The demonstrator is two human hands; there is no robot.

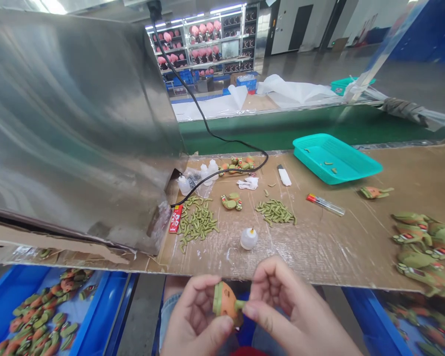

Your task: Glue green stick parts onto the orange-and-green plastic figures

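Observation:
My left hand (198,316) is closed around a small orange and green figure (227,300), just in front of the table edge. Thumb and forefinger of my right hand (282,309) pinch a thin green piece (240,304) that meets the figure's side. Whether that piece is fixed to it, I cannot tell. Beyond my hands stands a round white bottle (248,239) with a yellowish tip. Two piles of loose green pieces lie behind it, a larger left pile (197,222) and a smaller right pile (276,211). Between them rests a small group of green parts (232,201).
A metal housing (77,123) walls off the left, and a black cable (207,123) loops onto the cardboard tabletop (319,242). A turquoise tray (356,170) sits at the back. Finished-looking figures (426,247) heap at right. Blue bins (100,306) flank me below.

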